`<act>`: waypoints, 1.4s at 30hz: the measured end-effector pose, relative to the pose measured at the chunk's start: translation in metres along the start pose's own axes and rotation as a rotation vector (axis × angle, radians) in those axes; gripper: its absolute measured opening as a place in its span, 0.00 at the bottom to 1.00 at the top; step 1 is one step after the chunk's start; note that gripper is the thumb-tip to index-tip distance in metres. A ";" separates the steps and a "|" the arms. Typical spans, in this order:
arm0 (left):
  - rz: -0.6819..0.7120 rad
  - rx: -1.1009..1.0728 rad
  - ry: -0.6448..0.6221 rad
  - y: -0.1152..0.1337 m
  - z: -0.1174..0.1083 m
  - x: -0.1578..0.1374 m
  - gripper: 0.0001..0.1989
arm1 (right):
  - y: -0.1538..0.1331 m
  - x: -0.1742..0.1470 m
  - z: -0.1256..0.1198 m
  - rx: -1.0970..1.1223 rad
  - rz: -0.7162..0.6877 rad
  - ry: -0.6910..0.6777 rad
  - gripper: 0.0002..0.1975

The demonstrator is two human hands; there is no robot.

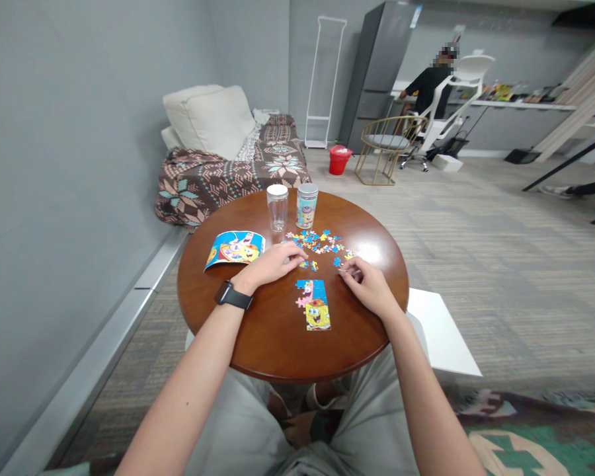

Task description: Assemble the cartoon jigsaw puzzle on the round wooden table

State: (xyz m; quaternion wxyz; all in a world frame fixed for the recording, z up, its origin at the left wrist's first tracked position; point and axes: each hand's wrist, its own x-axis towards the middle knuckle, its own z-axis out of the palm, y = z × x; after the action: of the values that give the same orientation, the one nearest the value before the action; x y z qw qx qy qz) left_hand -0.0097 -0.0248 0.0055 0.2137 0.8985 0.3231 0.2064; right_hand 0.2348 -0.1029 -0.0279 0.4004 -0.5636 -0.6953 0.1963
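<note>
A partly joined jigsaw puzzle with a yellow cartoon face lies flat near the middle of the round table. Beyond it spreads a heap of loose puzzle pieces. My left hand, with a black watch at the wrist, rests at the left of the heap. Its fingers stretch toward a few pieces beside the fingertips. To the right of the joined part, my right hand has thumb and fingers pinched on what looks like a pale-edged puzzle piece, mostly hidden. A curled picture sheet lies left of my left hand.
Toward the table's far edge stand a clear jar with a white lid and a printed jar. Behind are a covered sofa, a red bin and a gold-framed chair. A person stands at the back counter.
</note>
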 end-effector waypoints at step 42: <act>-0.053 -0.076 -0.018 0.000 0.000 0.000 0.09 | 0.004 0.001 0.001 0.013 -0.036 0.009 0.12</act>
State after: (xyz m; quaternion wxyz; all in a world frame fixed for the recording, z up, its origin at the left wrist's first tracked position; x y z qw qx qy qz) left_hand -0.0096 -0.0249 0.0057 0.2561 0.8826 0.3368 0.2047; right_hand 0.2362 -0.1010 -0.0311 0.4108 -0.5493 -0.7021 0.1911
